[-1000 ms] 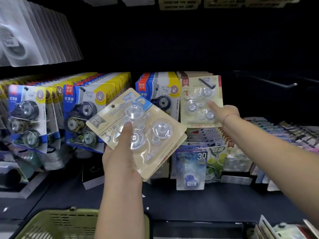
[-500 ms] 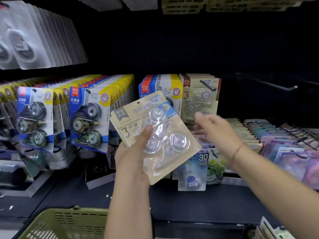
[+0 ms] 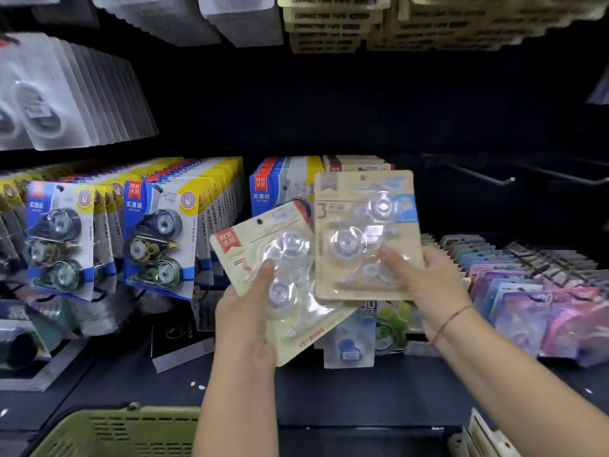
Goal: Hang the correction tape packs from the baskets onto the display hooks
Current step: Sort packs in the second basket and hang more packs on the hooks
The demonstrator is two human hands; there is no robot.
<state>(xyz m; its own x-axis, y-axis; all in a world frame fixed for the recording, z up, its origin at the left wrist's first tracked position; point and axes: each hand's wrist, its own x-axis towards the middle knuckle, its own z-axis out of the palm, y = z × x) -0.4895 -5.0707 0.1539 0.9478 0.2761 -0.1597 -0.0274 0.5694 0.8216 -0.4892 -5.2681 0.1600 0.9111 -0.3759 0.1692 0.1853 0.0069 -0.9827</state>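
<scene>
Back from the hung packs [image 3: 359, 162], your right hand [image 3: 428, 285] grips the next pack [image 3: 356, 206]; left hand [image 3: 244, 324] clutches a spare pack [image 3: 290, 245] alongside

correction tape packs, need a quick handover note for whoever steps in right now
Left hand: grips a tilted beige pack at its lower left, thumb on the clear blister.
Right hand: grips an upright beige pack at its lower right; it overlaps the tilted one's right edge.
Done: hung beige packs sit in a row just behind the upright one.
Left: neither held pack looks hooked yet; hang both, probably on that beige row. Empty hooks stand to the right. The green basket is at bottom left; its contents are out of view.
</scene>
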